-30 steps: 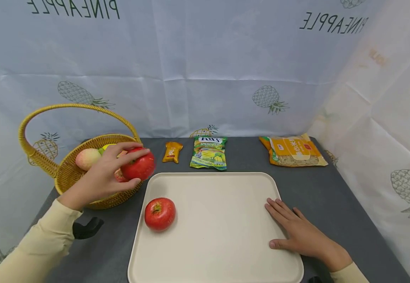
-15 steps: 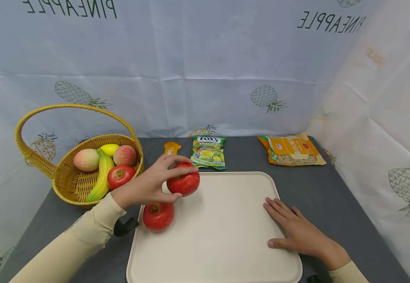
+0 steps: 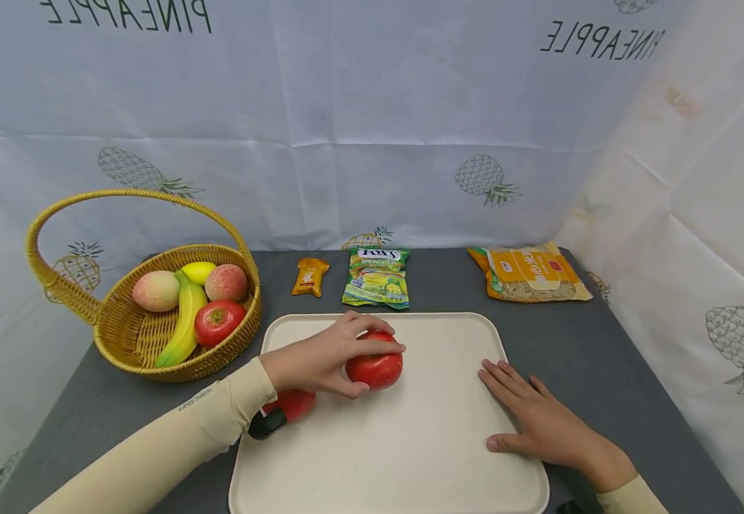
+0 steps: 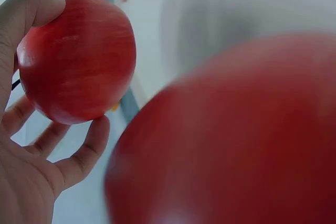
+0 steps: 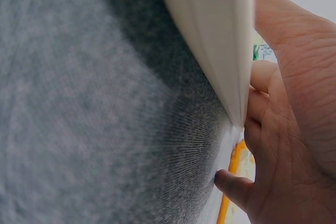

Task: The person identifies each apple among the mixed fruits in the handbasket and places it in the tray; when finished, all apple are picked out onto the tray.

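Note:
My left hand [image 3: 330, 355] grips a red apple [image 3: 375, 370] over the upper middle of the beige tray [image 3: 443, 442]. In the left wrist view, thumb and fingertips close round this apple [image 4: 79, 61]. A second red apple [image 3: 299, 403] lies at the tray's left side, partly covered by my left wrist and its black strap; it looms blurred as the near apple [image 4: 236, 145] in the left wrist view. My right hand [image 3: 542, 425] rests with fingers extended on the tray's right rim. The right wrist view shows the tray edge [image 5: 215, 35] beside the palm.
At the left stands a yellow wicker basket [image 3: 110, 343] holding a banana [image 3: 186, 325], two peaches, a lemon and another apple. Along the back lie a small orange packet [image 3: 310, 276], a green candy bag [image 3: 377, 278] and an orange grain bag [image 3: 529, 273] on the dark table.
From beside the basket, my left hand has carried the apple rightward, over the tray. The basket's contents came into sight. My right hand has stayed on the rim.

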The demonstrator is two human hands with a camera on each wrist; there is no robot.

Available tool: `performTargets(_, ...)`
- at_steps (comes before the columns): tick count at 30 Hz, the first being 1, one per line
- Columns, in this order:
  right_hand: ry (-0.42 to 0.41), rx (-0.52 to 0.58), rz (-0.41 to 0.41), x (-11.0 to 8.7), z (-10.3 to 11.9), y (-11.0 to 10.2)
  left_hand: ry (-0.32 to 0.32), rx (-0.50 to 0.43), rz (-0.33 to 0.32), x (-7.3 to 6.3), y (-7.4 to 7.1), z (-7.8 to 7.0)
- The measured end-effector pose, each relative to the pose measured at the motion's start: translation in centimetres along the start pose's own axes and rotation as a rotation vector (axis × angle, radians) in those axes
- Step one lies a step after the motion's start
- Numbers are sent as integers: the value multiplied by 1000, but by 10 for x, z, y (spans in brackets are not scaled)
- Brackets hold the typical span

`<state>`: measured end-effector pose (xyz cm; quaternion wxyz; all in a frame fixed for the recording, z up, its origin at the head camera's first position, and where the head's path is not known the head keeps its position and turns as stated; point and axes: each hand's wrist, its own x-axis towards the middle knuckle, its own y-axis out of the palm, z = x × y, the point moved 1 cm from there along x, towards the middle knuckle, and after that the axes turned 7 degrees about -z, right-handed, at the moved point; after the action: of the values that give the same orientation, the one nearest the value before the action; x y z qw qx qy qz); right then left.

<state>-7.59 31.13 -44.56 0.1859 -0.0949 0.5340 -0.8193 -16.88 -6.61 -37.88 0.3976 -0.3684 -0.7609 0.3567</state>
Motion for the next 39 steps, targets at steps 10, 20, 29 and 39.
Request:
performTargets(10,-6,-1,-9,0,0,1,-74,-52,112,3,19,-2)
performTargets(20,-11,-7,-21,-1,-2,2,-94,-54,176,3,30,-3)
performTargets(29,-17,-11,-27,-1,-2,2,-97,-71,181,2,32,-9)
performTargets(39,-11,-23,-21,0,-2,3,-98,-87,183,-1,35,-6)
